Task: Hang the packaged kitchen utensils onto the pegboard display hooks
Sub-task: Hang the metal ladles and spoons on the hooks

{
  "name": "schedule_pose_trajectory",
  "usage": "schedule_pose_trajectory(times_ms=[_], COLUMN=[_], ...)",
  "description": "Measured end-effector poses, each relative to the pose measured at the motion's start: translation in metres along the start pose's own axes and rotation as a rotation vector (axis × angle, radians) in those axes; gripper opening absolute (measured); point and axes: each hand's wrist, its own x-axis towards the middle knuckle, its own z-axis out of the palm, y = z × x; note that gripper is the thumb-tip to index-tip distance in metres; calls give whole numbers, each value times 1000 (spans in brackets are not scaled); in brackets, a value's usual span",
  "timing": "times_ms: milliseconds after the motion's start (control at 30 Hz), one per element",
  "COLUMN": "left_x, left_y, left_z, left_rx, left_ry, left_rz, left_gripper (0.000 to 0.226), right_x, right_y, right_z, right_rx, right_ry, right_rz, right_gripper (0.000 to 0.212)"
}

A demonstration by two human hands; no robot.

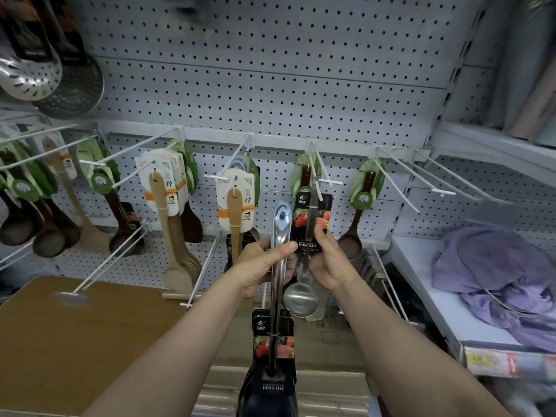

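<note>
**Both hands loaded at the pegboard**

Left hand [264, 263]: fingers clamped on the shaft of a steel utensil bundle [278, 266], handles up, black cards hanging low. Right hand [326, 260]: fingers pinch the black card of a packaged ladle [311, 227], its top right at the tip of a white hook [319, 176] on the pegboard [270, 70]; ladle bowl hangs below the hands. Wooden spatulas [177, 230] hang on hooks to the left.

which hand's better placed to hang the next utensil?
Right. The right hand pinches a carded ladle with its card top right by a hook; the left hand holds the spare bundle, cards hanging down.
</note>
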Motion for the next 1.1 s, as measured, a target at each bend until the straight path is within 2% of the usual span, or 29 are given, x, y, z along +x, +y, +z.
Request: schedule_pose_trajectory(times_ms=[133, 300, 367, 567, 700, 867, 1033, 1100], left_x=[-15, -35, -46, -88, -123, -174, -227, -248], left_y=[-1, -5, -8, -13, -17, -19, -18, -17], left_z=[6, 9, 11, 13, 7, -5, -19, -28], left_rx=[-15, -4, -4, -17, -33, -31, -41, -33], left_ry=[8, 7, 8, 36, 63, 113, 181, 210], left_rz=[1, 6, 8, 16, 33, 51, 86, 92], left_gripper=[59, 97, 104, 84, 64, 46, 61, 57], right_x=[-20, -47, -58, -99, -133, -171, -215, -228], right_y=[1, 5, 4, 1, 2, 10, 23, 32], right_z=[2, 6, 10, 19, 29, 53, 83, 95], right_rx=[13, -3, -14, -31, -38, -54, -5, -7], right_ry=[-6, -27, -36, 7, 62, 113, 44, 18], right_rz=[-2, -7, -8, -28, -20, -4, 29, 47], right_gripper=[83, 68, 68, 79, 61, 60, 42, 48])
